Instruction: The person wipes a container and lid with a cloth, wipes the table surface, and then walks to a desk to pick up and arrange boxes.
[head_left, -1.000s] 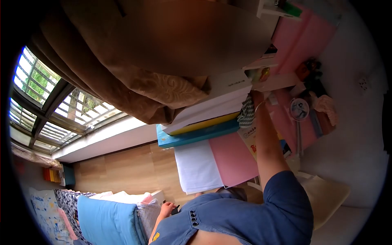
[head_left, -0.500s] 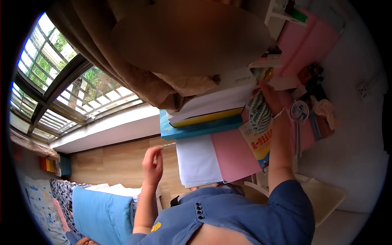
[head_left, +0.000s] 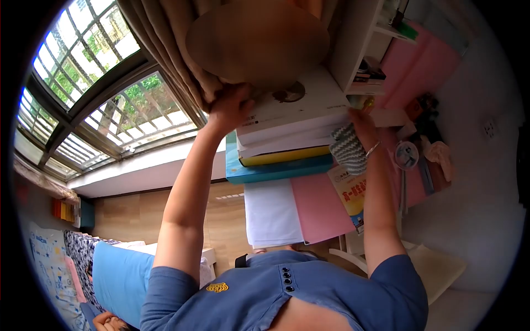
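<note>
My left hand (head_left: 231, 109) reaches up to the curtain (head_left: 185, 60), its fingers against the cloth beside the top of a white box (head_left: 309, 110). At the box's right side is my right hand (head_left: 362, 129), its fingers closed on a grey-and-white striped cloth (head_left: 348, 149) that hangs down from it. The white box lies on a stack with a yellow-edged layer (head_left: 287, 156) and a blue box (head_left: 276, 171) at the bottom. Below the cloth lies a booklet (head_left: 350, 193) on a pink surface (head_left: 317, 212).
White paper (head_left: 272, 212) lies in front of the stack. A clear round cup (head_left: 406, 154) and pink cloth (head_left: 439, 151) sit at the right. A white shelf (head_left: 356, 49) rises behind. A person (head_left: 107, 321) is at the lower left, near a blue cushion (head_left: 121, 276).
My left hand has risen from above the floor to the curtain. The curtain has shifted left and back, uncovering the white box's top. My right hand stays near the box with the striped cloth.
</note>
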The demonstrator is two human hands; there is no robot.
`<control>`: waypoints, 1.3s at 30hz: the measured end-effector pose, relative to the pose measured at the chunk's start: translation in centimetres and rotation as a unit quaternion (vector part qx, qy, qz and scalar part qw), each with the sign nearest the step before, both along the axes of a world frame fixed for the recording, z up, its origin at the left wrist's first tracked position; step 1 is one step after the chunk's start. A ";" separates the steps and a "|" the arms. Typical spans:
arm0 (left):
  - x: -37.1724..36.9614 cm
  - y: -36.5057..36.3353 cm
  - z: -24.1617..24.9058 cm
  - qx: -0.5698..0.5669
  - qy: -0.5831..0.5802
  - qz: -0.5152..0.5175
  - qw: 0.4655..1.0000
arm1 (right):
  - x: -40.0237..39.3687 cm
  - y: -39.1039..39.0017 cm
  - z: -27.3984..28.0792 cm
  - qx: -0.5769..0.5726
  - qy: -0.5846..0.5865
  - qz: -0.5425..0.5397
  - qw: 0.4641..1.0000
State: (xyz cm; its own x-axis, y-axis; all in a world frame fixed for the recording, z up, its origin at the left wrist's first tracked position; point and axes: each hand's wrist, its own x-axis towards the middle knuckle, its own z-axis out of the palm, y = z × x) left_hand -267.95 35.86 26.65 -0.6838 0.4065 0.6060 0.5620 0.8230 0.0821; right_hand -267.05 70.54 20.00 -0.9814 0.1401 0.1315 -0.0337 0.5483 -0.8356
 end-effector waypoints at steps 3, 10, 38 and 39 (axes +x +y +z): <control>0.0 -1.1 -0.7 0.145 -0.096 0.048 0.984 | 0.1 -0.1 0.5 0.031 -0.007 -0.017 0.999; 4.9 1.0 -6.6 0.520 -0.278 0.092 0.803 | 0.4 -1.2 0.7 0.061 0.056 -0.022 0.996; 21.8 3.4 -5.3 0.646 -0.477 -0.067 0.592 | 15.0 -1.9 1.5 -0.498 -0.149 -0.048 0.853; 22.1 3.0 -5.3 0.629 -0.490 -0.063 0.600 | 15.7 -1.7 0.8 -0.503 -0.158 -0.071 0.847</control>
